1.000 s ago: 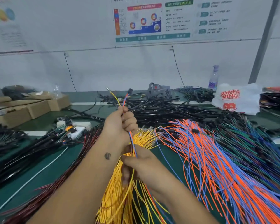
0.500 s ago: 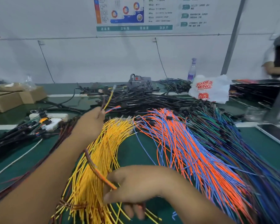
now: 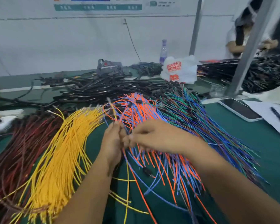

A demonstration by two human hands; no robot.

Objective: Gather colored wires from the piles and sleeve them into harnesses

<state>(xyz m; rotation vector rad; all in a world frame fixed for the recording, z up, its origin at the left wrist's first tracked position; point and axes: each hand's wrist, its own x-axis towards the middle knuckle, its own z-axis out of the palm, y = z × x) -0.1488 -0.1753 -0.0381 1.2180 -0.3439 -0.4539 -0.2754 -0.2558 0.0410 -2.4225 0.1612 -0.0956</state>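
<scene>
A thin bundle of wires [image 3: 116, 118] is being gripped upright in the left hand [image 3: 112, 143], while the right hand [image 3: 153, 136] is being held just beside it, its blurred fingers seemingly pinching at the bundle over the orange and blue wire pile [image 3: 152, 143]. The hands are being flanked by the yellow wire pile [image 3: 63, 151] on the left and the green and blue pile [image 3: 200, 123] on the right. Bare green mat [image 3: 257, 139] is being left open toward the right, short of the phone [image 3: 240, 109] near the table's edge.

Wire piles [image 3: 58, 152] fanned side by side across the bench [image 3: 257, 136], sleeved harnesses [image 3: 103, 89] behind them, bag [image 3: 179, 70] and bottle [image 3: 163, 51] farther back, phone [image 3: 240, 109] at right.
</scene>
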